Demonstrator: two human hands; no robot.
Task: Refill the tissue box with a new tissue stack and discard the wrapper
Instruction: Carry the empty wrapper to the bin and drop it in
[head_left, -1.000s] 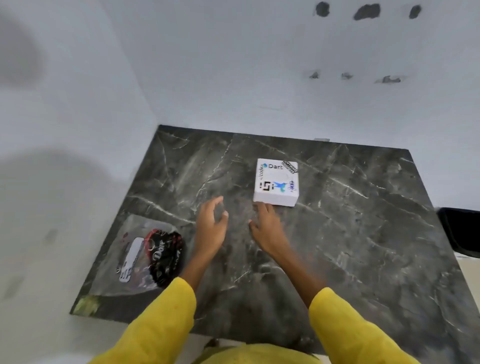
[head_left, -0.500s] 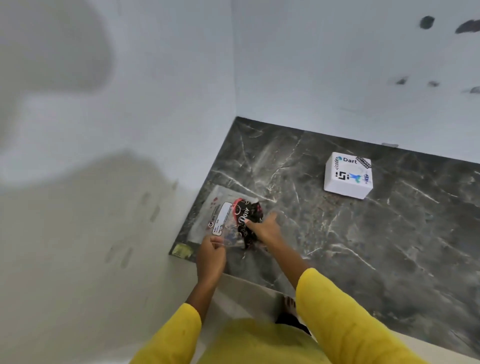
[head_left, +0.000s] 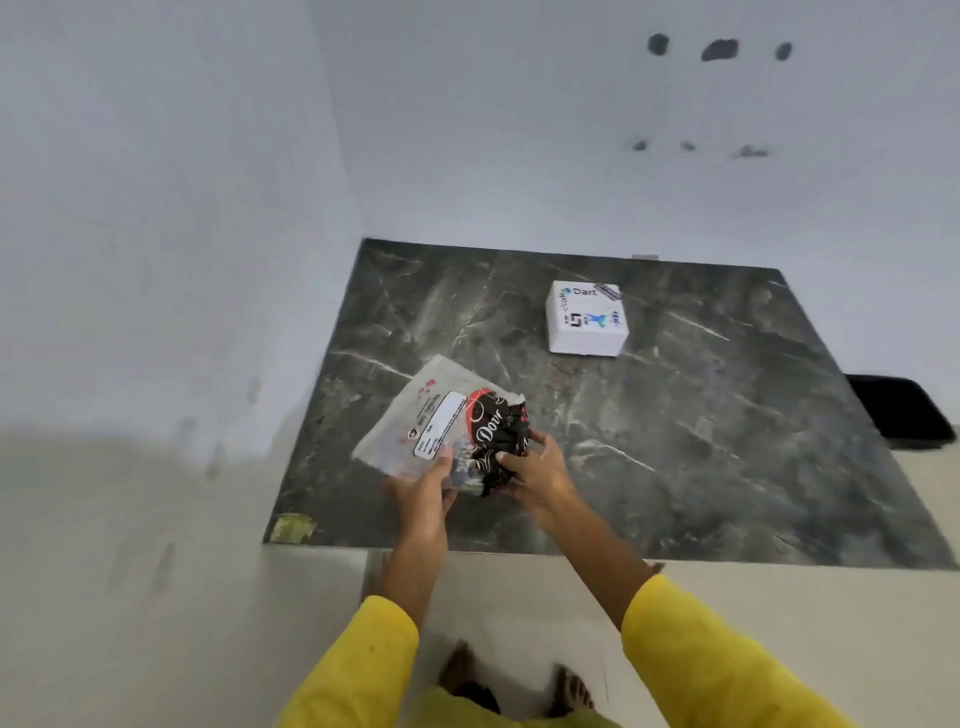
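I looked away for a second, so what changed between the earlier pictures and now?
Both hands left the white printed tissue box and went left to the clear plastic wrapper with black packaging. The left hand now grips its near edge and the right hand the black part, lifting it off the dark marble slab. The box stayed put.

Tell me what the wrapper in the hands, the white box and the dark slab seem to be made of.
Wrapper: thin clear plastic film, creased and see-through, with a printed black part.
White box: likely matte card or foam, printed top.
Dark slab: polished marble-like stone, with white veins and sheen.
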